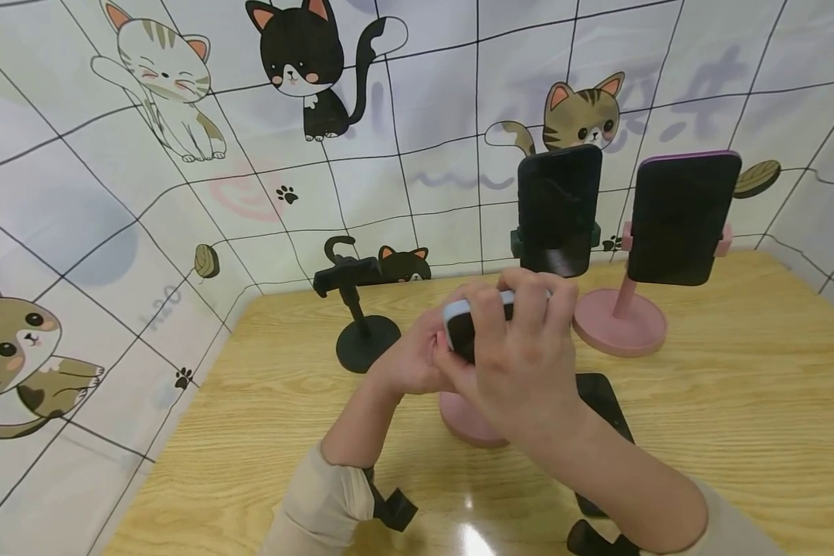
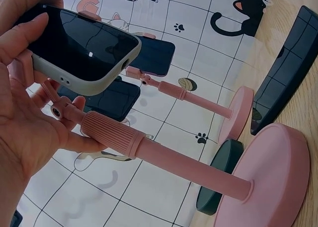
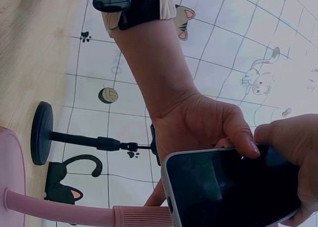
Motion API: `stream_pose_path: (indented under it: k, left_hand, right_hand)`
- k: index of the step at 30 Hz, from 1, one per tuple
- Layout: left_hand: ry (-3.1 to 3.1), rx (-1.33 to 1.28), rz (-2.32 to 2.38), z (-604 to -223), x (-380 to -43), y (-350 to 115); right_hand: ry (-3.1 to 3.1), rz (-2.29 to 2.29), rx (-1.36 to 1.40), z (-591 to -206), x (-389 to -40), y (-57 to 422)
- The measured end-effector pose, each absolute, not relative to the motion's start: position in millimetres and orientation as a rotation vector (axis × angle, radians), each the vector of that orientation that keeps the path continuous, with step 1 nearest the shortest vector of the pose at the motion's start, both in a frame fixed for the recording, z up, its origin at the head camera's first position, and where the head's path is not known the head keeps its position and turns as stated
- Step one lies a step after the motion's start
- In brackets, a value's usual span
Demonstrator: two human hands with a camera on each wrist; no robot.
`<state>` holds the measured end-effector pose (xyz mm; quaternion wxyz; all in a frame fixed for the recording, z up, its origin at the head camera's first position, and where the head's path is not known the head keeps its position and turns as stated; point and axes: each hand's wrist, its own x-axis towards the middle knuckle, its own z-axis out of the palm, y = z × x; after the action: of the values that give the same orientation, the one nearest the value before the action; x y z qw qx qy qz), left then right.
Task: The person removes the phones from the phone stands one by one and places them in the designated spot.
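Note:
Both hands are at a phone (image 2: 89,48) with a pale rim, which sits at the clamp of a pink phone stand (image 2: 194,167). My left hand (image 1: 417,355) holds the pink clamp from behind and below, its thumb at the phone's edge in the right wrist view. Across the other end of the phone, my right hand (image 1: 528,363) grips with curled fingers. The phone's dark screen (image 3: 223,187) shows in both wrist views. In the head view the hands hide most of the phone and the clamp, while the stand's round base (image 1: 469,421) shows beneath them.
A black phone stand (image 1: 364,344) holding no phone is at the back left. Back right, one dark phone (image 1: 559,208) is in a green holder and another phone (image 1: 684,220) in a pink stand. A black phone (image 1: 606,398) lies on the wooden table (image 1: 250,440) below the right forearm.

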<state>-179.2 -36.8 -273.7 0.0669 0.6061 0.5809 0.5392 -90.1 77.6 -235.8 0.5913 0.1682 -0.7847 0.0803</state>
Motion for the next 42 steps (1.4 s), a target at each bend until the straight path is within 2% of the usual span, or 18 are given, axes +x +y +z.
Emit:
stream_pose_path:
  k: [24,42]
  left_hand:
    - [1.749,1.661,1.556,-278,-182,-40]
    - [1.75,1.769,1.584,-279,-184,-39]
  right_hand:
    - [-1.868,0.397,0.547,-238,-88,91]
    - [-1.89,0.602,0.703,-237,-86,101]
